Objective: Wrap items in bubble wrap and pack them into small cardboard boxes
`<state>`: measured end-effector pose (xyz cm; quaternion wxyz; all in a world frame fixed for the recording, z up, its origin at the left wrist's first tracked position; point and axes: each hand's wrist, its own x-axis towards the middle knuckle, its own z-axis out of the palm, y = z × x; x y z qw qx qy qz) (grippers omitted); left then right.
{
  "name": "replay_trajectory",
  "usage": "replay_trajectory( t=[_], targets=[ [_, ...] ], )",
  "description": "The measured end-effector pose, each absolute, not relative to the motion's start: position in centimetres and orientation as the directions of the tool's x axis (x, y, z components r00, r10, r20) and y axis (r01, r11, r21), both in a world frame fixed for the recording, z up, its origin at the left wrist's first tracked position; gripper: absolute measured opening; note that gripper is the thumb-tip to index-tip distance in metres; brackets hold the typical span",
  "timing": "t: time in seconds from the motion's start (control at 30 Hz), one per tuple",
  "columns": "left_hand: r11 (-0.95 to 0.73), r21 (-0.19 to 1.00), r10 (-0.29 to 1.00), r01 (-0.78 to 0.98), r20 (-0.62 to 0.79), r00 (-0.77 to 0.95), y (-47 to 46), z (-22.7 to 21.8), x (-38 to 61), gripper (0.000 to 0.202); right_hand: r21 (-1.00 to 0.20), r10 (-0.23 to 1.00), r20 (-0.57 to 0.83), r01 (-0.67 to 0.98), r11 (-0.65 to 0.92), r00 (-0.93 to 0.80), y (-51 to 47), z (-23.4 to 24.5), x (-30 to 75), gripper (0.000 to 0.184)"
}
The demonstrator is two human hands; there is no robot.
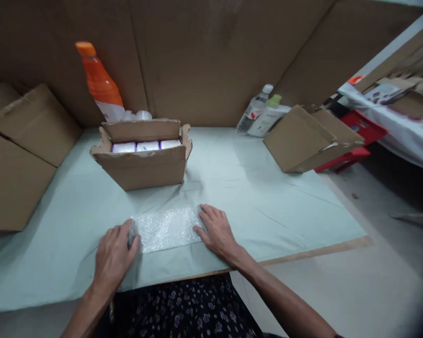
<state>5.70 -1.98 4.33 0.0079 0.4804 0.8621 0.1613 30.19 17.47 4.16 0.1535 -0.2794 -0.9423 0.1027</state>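
Note:
A strip of clear bubble wrap (169, 230) lies flat on the cloth-covered table, close to its front edge. My left hand (113, 253) rests at the strip's left end, thumb and index finger apart, the fingertips touching its edge. At the opposite end, my right hand (218, 232) lies with its fingers stretched out over the edge and its thumb spread toward me. Neither hand visibly grips the wrap. Just behind the strip stands an open cardboard box (151, 166) holding three white-topped packs (148, 146) with purple edges.
An orange bottle (104, 87) leans against the cardboard wall behind the box. A clear bottle (254, 110) and a white bottle with a green cap (270, 117) stand back right, beside another carton (303, 141). A large carton (17, 173) fills the left side. A red stool (363, 126) is beyond.

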Motion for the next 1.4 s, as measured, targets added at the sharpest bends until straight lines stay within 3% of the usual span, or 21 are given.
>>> replay_trajectory(
  t=[0.1, 0.2, 0.37, 0.47, 0.53, 0.63, 0.73, 0.87, 0.93, 1.0, 1.1, 1.2, 1.27, 1.33, 1.4],
  targets=[
    [0.488, 0.425, 0.830, 0.762, 0.045, -0.556, -1.7, 3.8, 7.0, 0.049, -0.358, 0.505, 0.266, 0.402, 0.843, -0.821, 17.4, 4.0, 29.1, 0.009],
    [0.548, 0.475, 0.775, 0.688, 0.020, -0.631, -1.8, 4.1, 7.8, 0.054, -0.400, 0.526, 0.273, 0.403, 0.823, -0.805, 17.8, 3.9, 29.7, 0.012],
    [0.640, 0.408, 0.749, 0.651, -0.138, -0.648, -2.2, 5.1, 8.7, 0.062, -0.391, 0.574, 0.191, 0.474, 0.789, -0.797, 17.2, 3.7, 30.7, 0.036],
    [0.631, 0.498, 0.755, 0.595, -0.215, -0.620, -1.9, 5.0, 9.1, 0.062, -0.461, 0.593, 0.120, 0.484, 0.744, -0.797, 16.7, 3.8, 30.5, 0.049],
    [0.599, 0.650, 0.735, 0.468, -0.214, -0.644, -1.9, 4.7, 9.0, 0.063, -0.517, 0.596, 0.050, 0.490, 0.702, -0.801, 16.7, 4.3, 30.5, 0.059],
    [0.495, 0.859, 0.670, 0.133, -0.279, -0.688, -2.3, 4.4, 8.3, 0.070, -0.597, 0.589, -0.052, 0.498, 0.629, -0.807, 17.3, 5.1, 30.8, 0.065],
    [0.418, 0.894, 0.588, -0.163, -0.402, -0.702, -3.1, 4.5, 7.6, 0.072, -0.699, 0.551, -0.074, 0.438, 0.566, -0.831, 18.0, 5.7, 31.2, 0.062],
    [0.394, 0.878, 0.551, -0.272, -0.463, -0.695, -4.2, 4.7, 7.2, 0.060, -0.793, 0.450, 0.031, 0.252, 0.555, -0.892, 18.4, 6.2, 30.7, 0.049],
    [0.438, 0.874, 0.596, -0.211, -0.458, -0.660, -4.3, 5.3, 6.9, 0.052, -0.795, 0.377, 0.096, 0.157, 0.586, -0.921, 18.7, 6.9, 30.0, 0.037],
    [0.430, 0.901, 0.640, -0.055, -0.348, -0.685, -4.0, 6.7, 6.4, 0.045, -0.789, 0.339, 0.198, 0.056, 0.612, -0.920, 19.3, 8.5, 29.2, 0.030],
    [0.300, 0.887, 0.672, 0.351, 0.065, -0.738, -2.3, 11.0, 5.2, 0.030, -0.728, 0.350, 0.397, -0.059, 0.683, -0.849, 21.1, 12.7, 27.6, 0.025],
    [0.194, 0.662, 0.626, 0.724, 0.484, -0.611, 0.9, 16.4, 3.1, 0.021, -0.571, 0.332, 0.561, -0.064, 0.818, -0.759, 23.6, 18.3, 25.2, 0.024],
    [0.163, 0.490, 0.588, 0.856, 0.649, -0.483, 3.7, 19.6, 1.0, 0.022, -0.469, 0.314, 0.629, -0.025, 0.883, -0.711, 25.7, 21.5, 23.0, 0.025],
    [0.161, 0.429, 0.610, 0.889, 0.664, -0.431, 6.6, 21.9, -1.4, 0.028, -0.414, 0.310, 0.628, 0.031, 0.910, -0.714, 27.9, 23.7, 20.3, 0.027],
    [0.248, 0.450, 0.727, 0.858, 0.498, -0.472, 9.2, 23.2, -3.7, 0.034, -0.404, 0.353, 0.513, 0.143, 0.904, -0.783, 29.9, 24.8, 17.6, 0.030]
  ],
)
